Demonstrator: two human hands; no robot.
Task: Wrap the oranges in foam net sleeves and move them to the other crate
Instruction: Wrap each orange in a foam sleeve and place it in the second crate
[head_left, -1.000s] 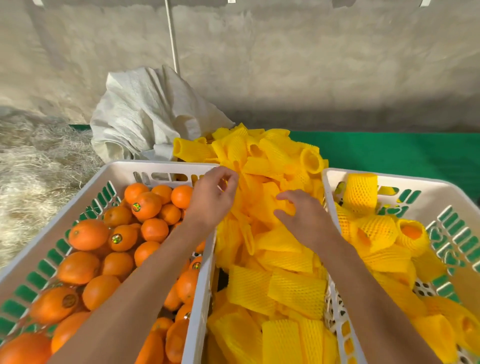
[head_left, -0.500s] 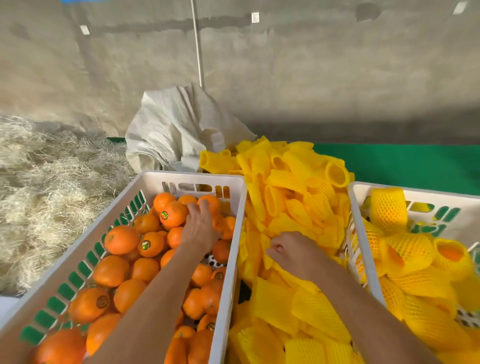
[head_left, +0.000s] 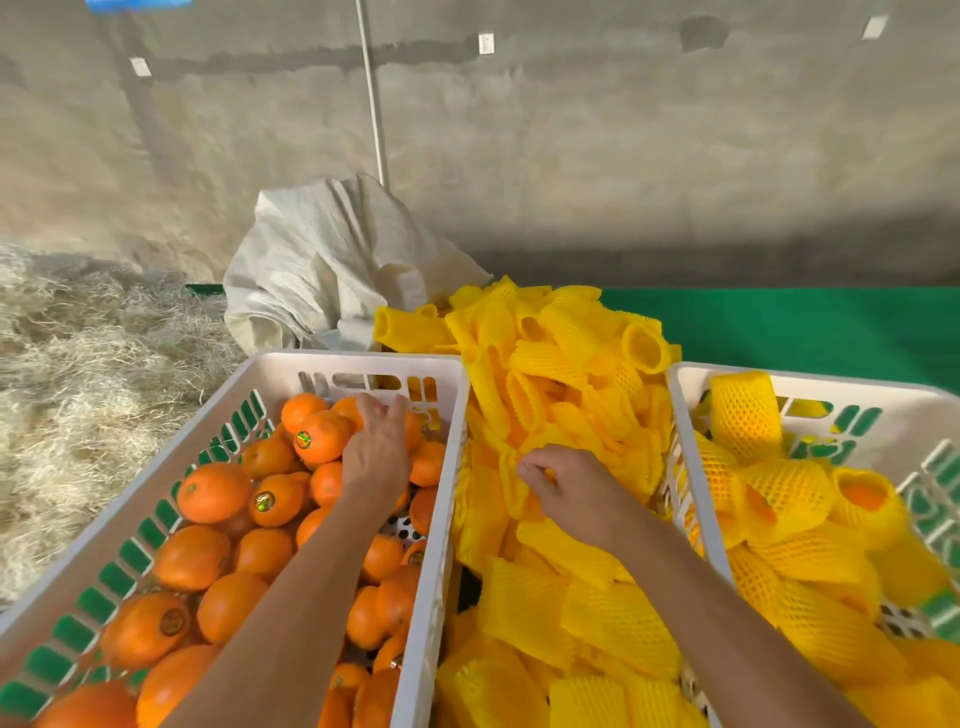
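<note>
Two white slotted plastic crates: one at seven o'clock (head_left: 249, 410) holds smooth round oranges (head_left: 214, 491), one at four o'clock (head_left: 691, 431) holds netted fruit. Between them, mesh foam sleeves (head_left: 550, 364). Left hand (head_left: 375, 457) reaches, grip loosely spread, onto oranges; right hand (head_left: 571, 491) pinches a sleeve (head_left: 511, 480).

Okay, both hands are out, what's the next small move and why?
Probably close the left hand round one orange and lift it: its fingers reach over the fruit at the crate's far end, while the right hand already pinches a foam sleeve.
</note>
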